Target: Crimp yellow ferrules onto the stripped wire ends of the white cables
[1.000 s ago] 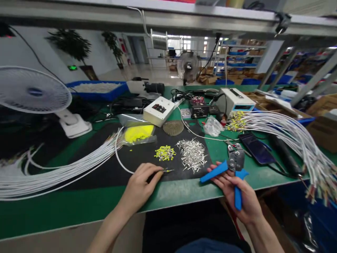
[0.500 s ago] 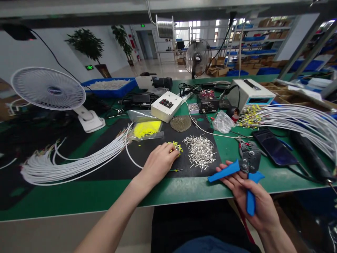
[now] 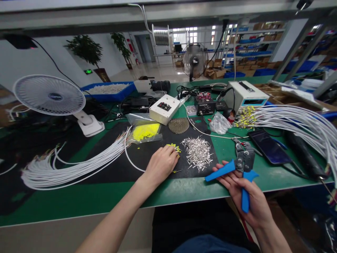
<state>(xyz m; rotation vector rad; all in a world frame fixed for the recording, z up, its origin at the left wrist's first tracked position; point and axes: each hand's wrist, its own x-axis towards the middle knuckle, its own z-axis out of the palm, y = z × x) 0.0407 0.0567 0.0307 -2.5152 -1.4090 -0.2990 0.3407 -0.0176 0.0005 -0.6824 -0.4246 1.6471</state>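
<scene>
My left hand [image 3: 162, 162] is palm down on the black mat, fingers curled, at the edge of a small pile of yellow-collared ferrules [image 3: 174, 147]. A white cable [image 3: 133, 161] runs into that hand, and a yellow-and-dark wire end [image 3: 177, 171] comes out on its right side; the fingertips are hidden. Palm up at the table's front edge, my right hand [image 3: 244, 195] holds blue-handled crimping pliers [image 3: 243, 160], their handles spread apart and the head pointing away. Between the hands lies a heap of bare silvery pin terminals [image 3: 198, 153].
A bundle of white cables [image 3: 86, 167] lies left, another [image 3: 297, 119] right. Behind the mat are a bag of yellow pieces [image 3: 146, 131] and a white switch box [image 3: 164, 109]. A phone [image 3: 270, 147] lies right of the pliers; a white fan [image 3: 50, 95] stands left.
The camera view has shifted slightly. My left hand's fingers have moved a little over the ferrule pile, covering more of the wire end. My right hand keeps its hold on the crimping pliers.
</scene>
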